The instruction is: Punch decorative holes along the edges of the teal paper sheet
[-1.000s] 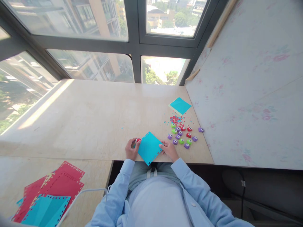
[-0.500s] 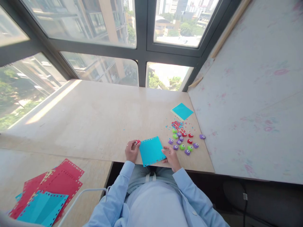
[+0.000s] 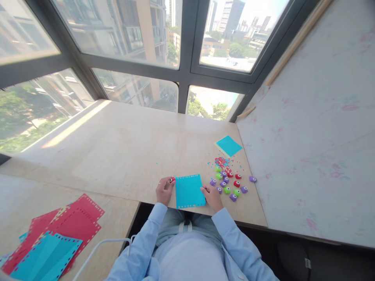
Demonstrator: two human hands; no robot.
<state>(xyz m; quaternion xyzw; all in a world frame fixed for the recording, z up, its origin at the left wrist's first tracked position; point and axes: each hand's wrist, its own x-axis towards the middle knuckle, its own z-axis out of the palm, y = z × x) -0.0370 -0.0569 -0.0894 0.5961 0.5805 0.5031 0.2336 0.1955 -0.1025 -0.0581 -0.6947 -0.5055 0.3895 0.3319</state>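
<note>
Pale wooden tabletop [image 3: 123, 144] stretches leftward; near front edge, hands facing inward, my left hand [image 3: 163, 192] pinches small red eye-marked puncher [image 3: 171, 180], my right hand [image 3: 213, 198] square blue hole-edged paper [image 3: 190, 191].

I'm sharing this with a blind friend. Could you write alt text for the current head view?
A person's left hand holds a red eye-marked piece at the upper-left corner of a blue sheet with holes along its top and bottom edges; the right hand grips its right edge. Similar pieces and paper bits lie to the right, holed sheets to the left.
</note>
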